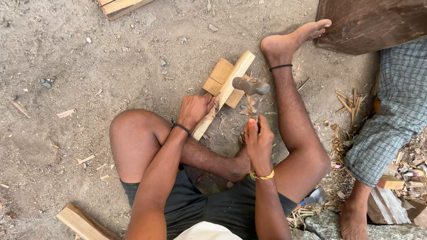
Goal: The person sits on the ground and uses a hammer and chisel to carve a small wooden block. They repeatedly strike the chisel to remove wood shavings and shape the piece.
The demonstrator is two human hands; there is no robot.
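Note:
I sit on bare dirt with my legs folded. My left hand (pixel 194 109) grips a long pale wooden strip (pixel 231 84) that lies slanted across a small wooden block (pixel 217 77). My right hand (pixel 258 141) is closed around the wooden handle of a hammer (pixel 251 89), whose worn metal head hovers just right of the strip's upper half. The lower end of the strip looks rough and splintered beside my left fingers.
Another person's leg in checked cloth (pixel 396 106) and bare foot (pixel 353 218) are at the right. A dark wooden board (pixel 369 22) stands at top right. Wood planks lie at top (pixel 118 6) and bottom left (pixel 82 223). Slivers (pixel 349 103) and shavings litter the ground.

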